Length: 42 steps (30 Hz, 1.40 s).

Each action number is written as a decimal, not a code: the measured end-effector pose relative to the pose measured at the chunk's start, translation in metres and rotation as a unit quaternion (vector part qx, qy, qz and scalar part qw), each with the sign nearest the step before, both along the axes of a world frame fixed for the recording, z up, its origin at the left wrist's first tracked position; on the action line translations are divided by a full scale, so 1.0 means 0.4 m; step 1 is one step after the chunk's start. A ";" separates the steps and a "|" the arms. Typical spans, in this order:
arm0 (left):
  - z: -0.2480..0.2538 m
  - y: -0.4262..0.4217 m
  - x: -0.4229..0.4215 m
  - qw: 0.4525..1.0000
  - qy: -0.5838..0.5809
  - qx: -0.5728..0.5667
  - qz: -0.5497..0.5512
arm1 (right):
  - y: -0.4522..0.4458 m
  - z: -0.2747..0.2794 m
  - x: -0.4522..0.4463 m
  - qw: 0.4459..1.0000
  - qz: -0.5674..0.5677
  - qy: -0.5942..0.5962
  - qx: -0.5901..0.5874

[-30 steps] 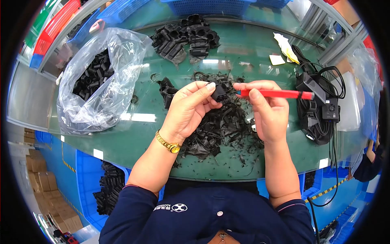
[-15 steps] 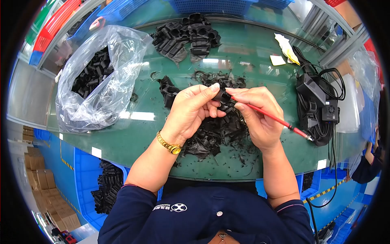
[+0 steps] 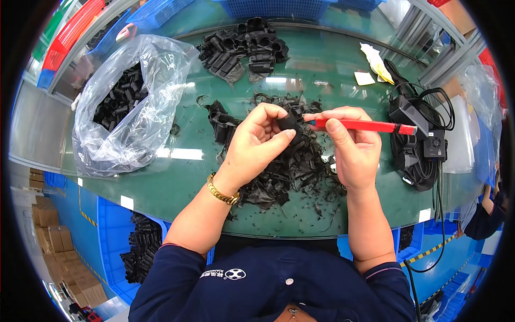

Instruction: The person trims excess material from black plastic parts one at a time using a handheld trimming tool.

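Note:
My left hand (image 3: 259, 140) pinches a small black tube-shaped rubbery part (image 3: 288, 127) between thumb and fingers. In my right hand (image 3: 351, 142) is a slim red-handled tool (image 3: 370, 125), gripped near its dark tip, which points at the part's right side. Whether the tip touches the part I cannot tell. Beneath both hands lies a heap of black scraps and trimmings (image 3: 279, 182). Just left of the heap sits a black molded piece (image 3: 221, 122). Farther back, sheets of joined black tubular parts (image 3: 244, 51) lie on the green table (image 3: 177, 204).
A clear plastic bag (image 3: 166, 70) of black parts stands at left. On the right are a black device with cables (image 3: 413, 112), a yellow-and-white wrapper (image 3: 375, 61) and a paper square (image 3: 364, 78). A blue bin (image 3: 112, 236) sits below the table's left edge.
My left hand has turned the black part, showing another side. The red tool has swung from a downward slant to nearly level, its handle end rising, as my right hand rotated.

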<state>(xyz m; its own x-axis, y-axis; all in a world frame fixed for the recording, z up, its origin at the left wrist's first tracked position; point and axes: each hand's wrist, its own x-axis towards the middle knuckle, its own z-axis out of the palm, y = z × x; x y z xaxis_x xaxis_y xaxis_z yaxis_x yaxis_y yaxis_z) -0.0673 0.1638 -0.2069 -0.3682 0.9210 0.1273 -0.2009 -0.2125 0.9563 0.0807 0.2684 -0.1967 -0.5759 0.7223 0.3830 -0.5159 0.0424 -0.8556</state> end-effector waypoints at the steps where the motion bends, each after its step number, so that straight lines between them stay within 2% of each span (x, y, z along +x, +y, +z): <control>1: 0.001 -0.002 0.000 1.000 0.000 0.000 0.000 | 0.002 -0.002 0.002 0.999 0.006 -0.005 0.041; 3: 0.004 -0.006 -0.003 0.999 0.049 -0.008 -0.009 | 0.001 -0.004 0.001 0.998 0.013 -0.011 0.056; 8: 0.003 -0.012 -0.005 0.998 0.056 -0.026 -0.024 | -0.003 -0.003 -0.005 0.993 0.023 -0.012 0.113; 18: -0.006 -0.014 -0.008 0.992 0.119 -0.028 -0.011 | -0.009 -0.002 -0.005 0.992 0.015 -0.045 0.119; 21: -0.003 -0.014 -0.005 0.992 0.121 -0.025 -0.009 | -0.011 -0.004 -0.009 0.982 -0.022 -0.082 0.171; 22: -0.001 -0.014 -0.005 0.992 0.121 -0.024 -0.010 | -0.013 0.000 -0.012 0.957 -0.063 -0.093 0.267; 24: 0.001 -0.012 -0.003 0.997 0.028 -0.063 -0.033 | -0.016 -0.014 -0.027 0.894 -0.136 -0.071 0.421; 32: 0.011 -0.016 -0.008 0.994 -0.043 -0.050 -0.087 | -0.002 -0.007 -0.013 0.877 -0.225 -0.120 0.408; 33: 0.009 -0.015 -0.008 0.994 -0.043 -0.050 -0.088 | 0.000 -0.001 -0.001 0.900 -0.204 -0.156 0.351; 34: 0.003 -0.012 -0.009 0.995 -0.038 -0.033 -0.083 | 0.000 -0.004 -0.001 0.900 -0.204 -0.156 0.353; 36: 0.000 -0.008 -0.008 0.997 -0.032 -0.015 -0.075 | 0.001 -0.014 -0.009 0.976 -0.137 -0.054 0.163; 37: -0.001 -0.006 -0.007 0.996 -0.049 -0.016 -0.076 | -0.004 -0.003 -0.008 0.985 -0.107 -0.028 0.130; 42: 0.009 -0.008 -0.008 0.993 -0.064 -0.039 -0.088 | 0.002 0.011 0.008 0.986 -0.029 -0.043 0.161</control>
